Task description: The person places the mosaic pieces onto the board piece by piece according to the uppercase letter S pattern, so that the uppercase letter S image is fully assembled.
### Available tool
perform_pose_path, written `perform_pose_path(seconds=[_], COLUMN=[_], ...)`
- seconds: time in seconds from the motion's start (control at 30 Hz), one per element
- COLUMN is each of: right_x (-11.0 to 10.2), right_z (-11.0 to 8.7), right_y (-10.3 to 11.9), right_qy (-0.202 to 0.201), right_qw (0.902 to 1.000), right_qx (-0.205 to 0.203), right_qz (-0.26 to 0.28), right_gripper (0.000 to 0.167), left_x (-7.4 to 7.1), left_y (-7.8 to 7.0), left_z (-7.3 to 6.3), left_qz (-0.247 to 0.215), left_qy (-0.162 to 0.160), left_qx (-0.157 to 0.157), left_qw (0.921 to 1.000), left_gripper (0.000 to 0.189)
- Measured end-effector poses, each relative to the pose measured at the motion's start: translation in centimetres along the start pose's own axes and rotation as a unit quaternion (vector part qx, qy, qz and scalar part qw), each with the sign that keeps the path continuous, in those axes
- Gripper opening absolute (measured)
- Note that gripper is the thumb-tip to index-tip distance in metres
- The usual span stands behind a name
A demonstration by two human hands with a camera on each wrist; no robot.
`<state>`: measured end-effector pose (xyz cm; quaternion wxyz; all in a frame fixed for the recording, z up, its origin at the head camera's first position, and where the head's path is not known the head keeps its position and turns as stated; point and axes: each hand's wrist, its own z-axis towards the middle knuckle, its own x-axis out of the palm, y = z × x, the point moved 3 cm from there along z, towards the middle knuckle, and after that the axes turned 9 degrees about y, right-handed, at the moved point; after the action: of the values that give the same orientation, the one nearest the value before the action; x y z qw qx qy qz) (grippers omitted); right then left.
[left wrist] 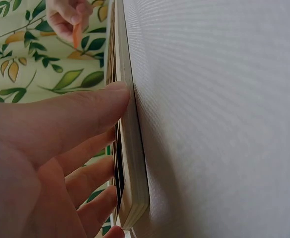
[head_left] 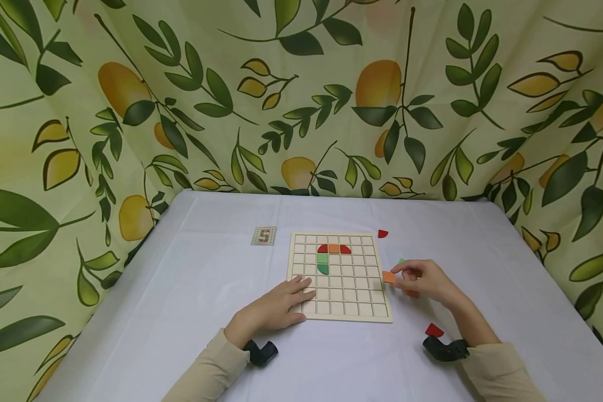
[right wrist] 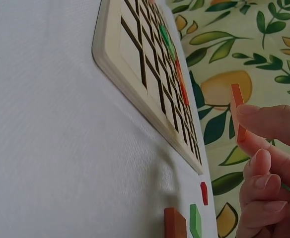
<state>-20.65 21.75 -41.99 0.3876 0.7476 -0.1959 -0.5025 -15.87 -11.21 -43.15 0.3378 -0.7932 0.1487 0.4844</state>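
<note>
A wooden grid board (head_left: 352, 290) lies flat on the table. In its upper part sit two red quarter-round tiles with an orange square tile (head_left: 334, 249) between them, and below the left one a light green square (head_left: 322, 258) and a dark green quarter-round (head_left: 323, 269). My left hand (head_left: 281, 304) rests on the board's lower left edge, fingers spread, thumb against the side. Just right of the board, my right hand (head_left: 429, 282) pinches an orange square tile (right wrist: 238, 114) between thumb and forefinger, raised above the table in the right wrist view.
A small pattern card (head_left: 263, 235) lies left of the board. Loose tiles lie to the right: a red one (head_left: 383, 234) near the top corner, a green one (right wrist: 195, 220) and a dark orange one (right wrist: 175, 223) beneath the right hand, and another red one (head_left: 434, 330) near the right wrist.
</note>
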Motion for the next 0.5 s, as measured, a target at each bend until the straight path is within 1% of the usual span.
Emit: perform_pose_path(seconds=[0.5], right_x=[1.0], right_z=[1.2], right_y=[1.1], right_qy=[0.005], right_qw=[0.9999], right_qx=[0.008], right_qz=[0.012], right_gripper=[0.034], left_x=[-0.1], left_y=[-0.1], left_z=[-0.1], left_qz=[-0.005], left_qy=[0.0], left_qx=[0.0], left_qw=[1.0], left_gripper=[0.052])
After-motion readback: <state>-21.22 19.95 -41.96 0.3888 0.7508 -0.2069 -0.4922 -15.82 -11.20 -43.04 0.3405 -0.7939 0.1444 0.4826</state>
